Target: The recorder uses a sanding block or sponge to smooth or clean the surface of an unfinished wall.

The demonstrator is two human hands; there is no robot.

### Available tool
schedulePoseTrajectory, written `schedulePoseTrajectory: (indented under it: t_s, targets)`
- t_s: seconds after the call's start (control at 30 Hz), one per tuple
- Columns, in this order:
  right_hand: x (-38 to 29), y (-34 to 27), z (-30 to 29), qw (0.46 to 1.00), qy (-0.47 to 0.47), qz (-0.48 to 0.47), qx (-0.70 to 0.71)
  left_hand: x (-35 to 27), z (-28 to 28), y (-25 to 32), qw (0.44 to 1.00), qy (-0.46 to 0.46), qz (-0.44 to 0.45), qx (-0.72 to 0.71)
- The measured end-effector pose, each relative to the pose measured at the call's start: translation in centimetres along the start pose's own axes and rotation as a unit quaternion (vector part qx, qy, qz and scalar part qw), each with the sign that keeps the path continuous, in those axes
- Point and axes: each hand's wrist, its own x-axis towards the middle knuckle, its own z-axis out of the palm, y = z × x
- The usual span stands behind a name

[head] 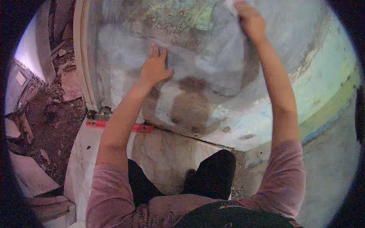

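My left hand (pixel 156 68) rests against a patchy grey plastered wall (pixel 225 77), fingers apart and holding nothing. Higher up and to the right, my right hand (pixel 253 25) grips a whitish piece of material (pixel 230 5) against the same wall. The top edge of the view cuts that piece off, so its kind is unclear. Below my left hand, a red spirit level (pixel 145 128) lies on the marble-look tile floor at the foot of the wall. My left forearm hides its middle.
A pale door frame (pixel 82 57) borders the wall on the left. Beyond it lie dark soil and rubble (pixel 54 114) with broken tile pieces (pixel 31 173). The tile floor (pixel 162 154) is under my knees. A side wall (pixel 322 171) stands close on the right.
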Motion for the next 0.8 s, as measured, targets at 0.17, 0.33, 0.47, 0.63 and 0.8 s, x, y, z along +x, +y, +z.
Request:
schedulePoseTrajectory:
  t_s: [0.17,0.33,0.47,0.63,0.8]
  targets:
    - [2.1,-0.5,-0.5,0.959,-0.070,-0.276,-0.014,0.0,-0.6,-0.5,1.000,0.002,0.013,0.001]
    - [2.4,-0.1,-0.1,0.984,0.125,0.117,-0.050,-0.1,-0.7,-1.2,0.999,0.010,0.045,-0.008]
    - [2.4,-0.1,0.2,0.950,-0.132,-0.280,-0.030,-0.1,-0.8,-1.2,0.999,-0.007,0.031,0.010]
    - [1.4,-0.9,0.6,0.996,-0.006,0.006,-0.091,-0.3,-0.8,-1.1,0.999,-0.006,0.039,-0.003]
    - [1.0,-1.4,0.2,0.948,-0.102,-0.301,-0.036,-0.4,-1.0,-1.2,0.998,-0.004,0.041,0.040]
